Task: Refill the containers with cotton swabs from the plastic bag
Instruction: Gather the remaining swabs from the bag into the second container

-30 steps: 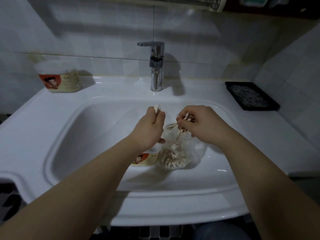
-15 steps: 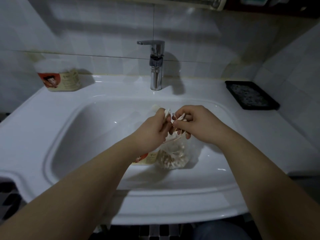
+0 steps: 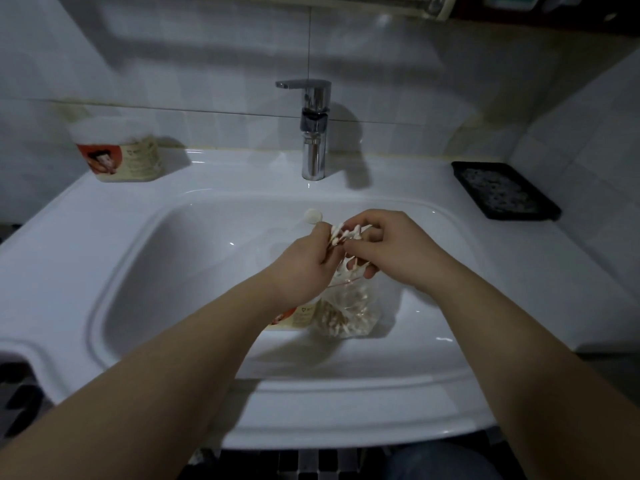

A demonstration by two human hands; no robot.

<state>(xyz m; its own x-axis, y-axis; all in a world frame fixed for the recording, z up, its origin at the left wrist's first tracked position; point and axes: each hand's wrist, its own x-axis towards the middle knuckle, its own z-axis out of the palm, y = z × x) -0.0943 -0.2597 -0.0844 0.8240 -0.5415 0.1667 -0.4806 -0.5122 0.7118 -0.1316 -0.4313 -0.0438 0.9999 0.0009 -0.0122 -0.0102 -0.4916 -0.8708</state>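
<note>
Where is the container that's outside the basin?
Head view, far left: the container stands on the sink ledge by the tiled wall, well left of the faucet.

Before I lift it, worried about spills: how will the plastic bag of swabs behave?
Probably floppy: the plastic bag sags crumpled in the sink. Likely light, holding only cotton swabs. Tipped, it could spill them.

Glossy white ceramic sink (image 3: 156, 244), chrome faucet (image 3: 313, 133) (mirror-bright), clear plastic bag (image 3: 353, 313).
</note>
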